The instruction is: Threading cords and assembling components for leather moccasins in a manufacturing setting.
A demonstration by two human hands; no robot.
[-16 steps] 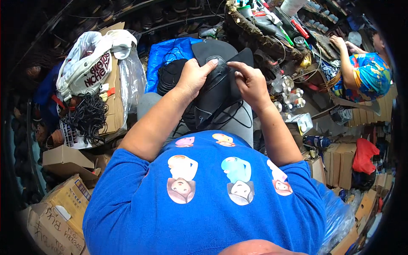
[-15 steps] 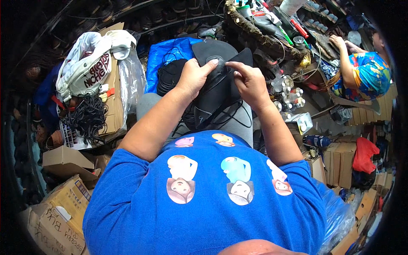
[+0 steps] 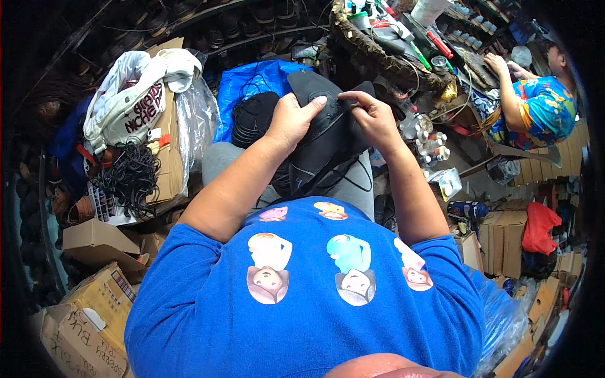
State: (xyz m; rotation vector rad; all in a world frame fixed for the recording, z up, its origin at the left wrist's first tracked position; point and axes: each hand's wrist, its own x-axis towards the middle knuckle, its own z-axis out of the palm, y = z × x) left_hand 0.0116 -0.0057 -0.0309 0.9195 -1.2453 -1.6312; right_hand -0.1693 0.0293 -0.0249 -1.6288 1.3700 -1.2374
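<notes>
A black shoe upper [image 3: 315,129], with a rounded stitched area near its top, lies over my lap. My left hand [image 3: 293,121] grips its left side, thumb pressed on top and the other fingers hidden underneath. At the right of the stitching, my right hand [image 3: 373,118] has its index finger and thumb drawn together against the dark material. Whatever they pinch, perhaps a thread, is too small to make out. Black cord loops [image 3: 354,173] hang over my right thigh. Beside my left wrist rests a stack of black pieces [image 3: 253,120] on a blue plastic sheet [image 3: 228,88].
On the left are a white cloth bag [image 3: 129,94], a tangle of black laces [image 3: 132,173] and cardboard boxes [image 3: 94,242]. A cluttered workbench [image 3: 378,53] stands ahead to the right, with small bottles [image 3: 432,148] below. Another person [image 3: 535,104] works at the far right.
My right hand has shifted slightly right, and its fingers have closed more. The upper's top edge has tilted and moved a little. My left hand keeps its grip.
</notes>
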